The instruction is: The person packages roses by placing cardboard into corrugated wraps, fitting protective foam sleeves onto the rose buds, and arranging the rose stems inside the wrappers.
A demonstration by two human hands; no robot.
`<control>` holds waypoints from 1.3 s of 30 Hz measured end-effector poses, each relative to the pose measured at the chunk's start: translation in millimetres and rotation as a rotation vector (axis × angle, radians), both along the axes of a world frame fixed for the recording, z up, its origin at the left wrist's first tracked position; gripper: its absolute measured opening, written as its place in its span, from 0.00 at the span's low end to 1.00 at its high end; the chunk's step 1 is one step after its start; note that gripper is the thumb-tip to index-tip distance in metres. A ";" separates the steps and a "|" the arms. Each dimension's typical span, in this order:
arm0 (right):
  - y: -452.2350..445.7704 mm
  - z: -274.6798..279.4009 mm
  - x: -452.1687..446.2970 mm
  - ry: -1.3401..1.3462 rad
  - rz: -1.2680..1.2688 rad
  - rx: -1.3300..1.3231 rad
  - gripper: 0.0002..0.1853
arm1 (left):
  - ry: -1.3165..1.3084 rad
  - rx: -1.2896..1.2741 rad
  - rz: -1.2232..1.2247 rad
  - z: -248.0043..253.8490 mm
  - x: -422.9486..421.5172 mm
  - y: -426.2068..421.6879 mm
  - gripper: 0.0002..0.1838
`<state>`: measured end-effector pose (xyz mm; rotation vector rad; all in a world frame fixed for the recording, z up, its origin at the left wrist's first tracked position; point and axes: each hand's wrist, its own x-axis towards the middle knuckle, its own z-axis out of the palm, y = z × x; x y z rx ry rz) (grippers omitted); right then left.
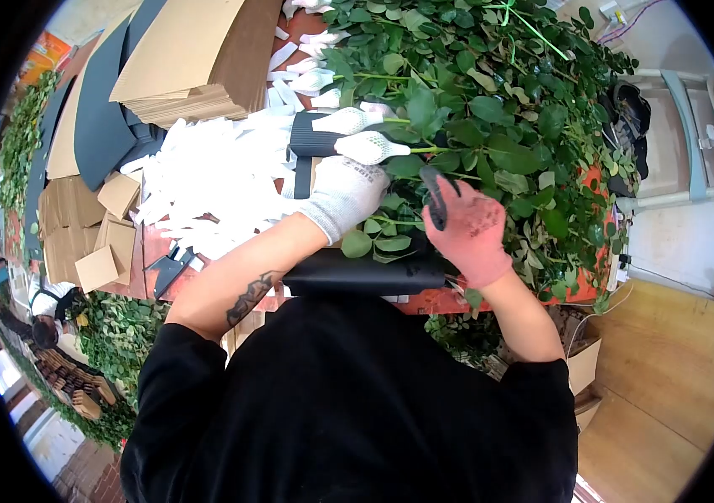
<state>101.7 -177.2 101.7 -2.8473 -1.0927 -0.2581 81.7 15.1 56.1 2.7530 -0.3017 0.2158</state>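
Fingers (436, 201) of the right hand (467, 226), clad in a pinkish-red glove with dark fingertips, are bent over the leafy stems (512, 155); whether a stem is gripped there cannot be told. The left hand (347, 197), covered by a pale grey glove, is held just beside the nearer netted flower head (371, 148); its fingertips are hidden, so its grip cannot be told either. This head is seen lying on its side, with its green stem pointed into the leaves. The farther netted flower head (347, 121) is laid beside it, partly over a ribbed black pad (311, 138). More netted heads (313, 80) are spread beyond these. To the left, white strips (214, 180) are heaped, and a stack of cardboard sheets (176, 59) is set behind them. Small cardboard pieces (97, 268) and a black tool (174, 267) are placed near the front edge of the red desk (428, 302). Leaves are massed over its right side.
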 end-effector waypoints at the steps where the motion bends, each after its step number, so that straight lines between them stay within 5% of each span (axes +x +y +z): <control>1: -5.3 6.7 0.1 -0.048 -0.027 0.041 0.21 | -0.040 -0.054 0.003 2.7 -0.4 -1.0 0.09; 4: -23.5 26.7 -0.3 -0.071 -0.100 0.088 0.22 | -0.052 0.110 -0.129 -7.2 0.6 3.5 0.15; 6: -38.8 35.5 5.5 -0.215 -0.126 0.178 0.21 | 0.219 -1.038 0.054 -14.4 11.0 -5.5 0.11; 8: -55.7 46.4 16.0 -0.235 -0.131 0.255 0.20 | 0.023 0.041 -0.008 -12.6 1.8 0.5 0.09; 11: -56.6 64.7 21.8 -0.056 -0.083 0.447 0.18 | 0.019 0.203 -0.053 2.1 -3.7 3.4 0.10; 13: -48.3 73.5 20.5 0.280 0.030 0.449 0.20 | -0.066 0.171 -0.071 0.2 -5.3 7.2 0.10; 16: -46.9 78.0 19.7 0.306 0.067 0.417 0.20 | -0.247 0.062 -0.109 1.4 -10.7 23.4 0.14; 17: -38.3 74.0 15.1 0.348 -0.030 0.748 0.17 | 0.047 0.015 -0.132 12.4 -10.7 29.1 0.15; 18: -54.9 60.1 28.1 0.242 -0.015 0.680 0.17 | 0.346 -0.039 -0.151 17.0 -12.7 33.6 0.16; 20: -36.5 80.7 31.0 0.519 -0.126 0.818 0.21 | 0.409 -0.120 -0.125 30.6 -11.5 43.0 0.18; 22: -33.3 73.4 41.2 0.367 0.011 0.696 0.24 | 0.435 -0.092 -0.136 33.3 -11.6 49.1 0.19; 24: -20.5 69.2 32.4 -0.299 -0.046 0.046 0.26 | 0.424 -0.063 -0.118 40.8 -21.0 47.9 0.20; 28: -9.3 74.4 5.9 0.077 -0.006 0.044 0.28 | 0.376 -0.185 -0.011 28.7 -36.9 59.6 0.22; 32: 17.5 23.4 -3.9 0.311 0.438 -0.037 0.17 | 0.312 -0.173 0.035 26.6 -57.2 76.8 0.17; 35: 42.1 7.1 -6.1 0.499 0.399 -0.090 0.15 | 0.412 -0.175 0.074 28.1 -77.3 85.3 0.16; 39: 38.6 -43.4 -0.2 0.382 0.694 -0.044 0.10 | 0.540 -0.388 0.070 29.2 -86.9 87.7 0.14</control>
